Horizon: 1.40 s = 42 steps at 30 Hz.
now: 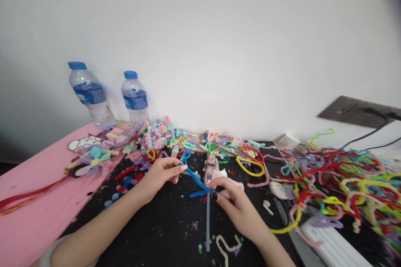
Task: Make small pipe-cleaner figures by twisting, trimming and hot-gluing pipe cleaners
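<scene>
Above the black tabletop, a blue fuzzy stem (196, 178) stretches between my two hands. My left hand (164, 175) pinches its upper left end between thumb and fingertips. At the lower right, my right hand (232, 200) has its thumb and forefinger closed on the stem, where a short blue piece crosses it. A flat grey-blue strip (208, 225) extends downward from just below this crossing. Just behind my right hand is a small pinkish decorated object (211, 167), partly hidden. A cream bent stem (224, 250) lies near the front.
Scissors (250, 160) with red and yellow handles lie behind my right hand. Coloured stems (332, 187) are heaped at right, near a phone (275, 162) and a white earbud (267, 207). Two water bottles (89, 96) (135, 100) stand by the wall, beyond a pink board (37, 187).
</scene>
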Motion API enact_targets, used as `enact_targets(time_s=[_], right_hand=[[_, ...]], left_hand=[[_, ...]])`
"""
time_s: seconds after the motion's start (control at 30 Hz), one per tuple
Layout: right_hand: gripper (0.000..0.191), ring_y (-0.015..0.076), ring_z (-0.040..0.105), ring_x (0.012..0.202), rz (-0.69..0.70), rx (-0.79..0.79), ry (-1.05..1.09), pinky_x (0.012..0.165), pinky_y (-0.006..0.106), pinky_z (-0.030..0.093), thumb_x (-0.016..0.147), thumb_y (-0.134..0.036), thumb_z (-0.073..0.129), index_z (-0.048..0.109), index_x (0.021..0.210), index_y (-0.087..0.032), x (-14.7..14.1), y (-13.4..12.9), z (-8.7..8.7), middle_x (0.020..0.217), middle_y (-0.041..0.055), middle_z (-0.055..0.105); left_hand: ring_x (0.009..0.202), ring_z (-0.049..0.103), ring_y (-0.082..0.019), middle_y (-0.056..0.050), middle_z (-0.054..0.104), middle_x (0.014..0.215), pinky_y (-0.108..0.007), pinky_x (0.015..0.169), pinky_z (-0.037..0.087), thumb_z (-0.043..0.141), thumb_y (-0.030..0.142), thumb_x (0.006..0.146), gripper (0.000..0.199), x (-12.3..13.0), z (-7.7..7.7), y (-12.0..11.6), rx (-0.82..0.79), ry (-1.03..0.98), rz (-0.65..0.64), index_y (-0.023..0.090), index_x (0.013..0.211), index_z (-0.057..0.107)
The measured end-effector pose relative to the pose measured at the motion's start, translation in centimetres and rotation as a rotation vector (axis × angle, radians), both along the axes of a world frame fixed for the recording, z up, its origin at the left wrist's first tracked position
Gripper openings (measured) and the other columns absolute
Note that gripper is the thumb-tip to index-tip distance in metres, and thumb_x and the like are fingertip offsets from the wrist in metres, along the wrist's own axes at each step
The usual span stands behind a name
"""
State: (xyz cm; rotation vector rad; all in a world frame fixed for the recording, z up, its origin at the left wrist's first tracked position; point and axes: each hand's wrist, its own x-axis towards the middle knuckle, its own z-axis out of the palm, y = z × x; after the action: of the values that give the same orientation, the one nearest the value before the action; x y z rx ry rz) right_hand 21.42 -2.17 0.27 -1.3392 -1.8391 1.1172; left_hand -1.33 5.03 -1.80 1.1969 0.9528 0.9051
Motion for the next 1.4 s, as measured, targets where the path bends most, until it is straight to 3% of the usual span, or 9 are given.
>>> enact_targets(time_s=[0.27,0.63,1.4], right_hand=[[0.02,0.0095,0.044,0.062,-0.013,-0.004,0.037,0.061,0.023,0.037,0.086,-0.018,0.044,0.054,0.103,-0.022,-0.01,0.03,0.0,0.1,0.0023,0.054],[0.018,0.009,0.032,0.053,0.008,-0.042,0.059,0.052,0.022,0.028,0.087,-0.022,0.044,0.055,0.102,-0.022,-0.08,0.1,0.32,0.071,-0.0032,0.045],[0.018,0.0088,0.026,0.05,0.033,-0.09,0.106,0.048,0.022,0.02,0.088,-0.025,0.045,0.055,0.102,-0.021,-0.17,-0.03,0.27,0.057,-0.0073,0.028]], left_hand=[[0.048,0.044,-0.009,0.004,0.048,0.05,-0.02,0.05,0.035,0.065,0.037,0.073,0.024,0.05,0.15,0.03,0.006,0.021,0.002,0.015,0.066,0.059],[0.048,0.044,-0.009,0.005,0.049,0.05,-0.02,0.051,0.035,0.066,0.036,0.073,0.023,-0.02,0.19,-0.12,-0.004,0.001,-0.007,0.015,0.066,0.059],[0.047,0.044,-0.01,0.004,0.048,0.05,-0.021,0.05,0.035,0.065,0.039,0.071,0.025,0.12,0.27,-0.03,0.024,0.05,0.008,0.016,0.064,0.058]])
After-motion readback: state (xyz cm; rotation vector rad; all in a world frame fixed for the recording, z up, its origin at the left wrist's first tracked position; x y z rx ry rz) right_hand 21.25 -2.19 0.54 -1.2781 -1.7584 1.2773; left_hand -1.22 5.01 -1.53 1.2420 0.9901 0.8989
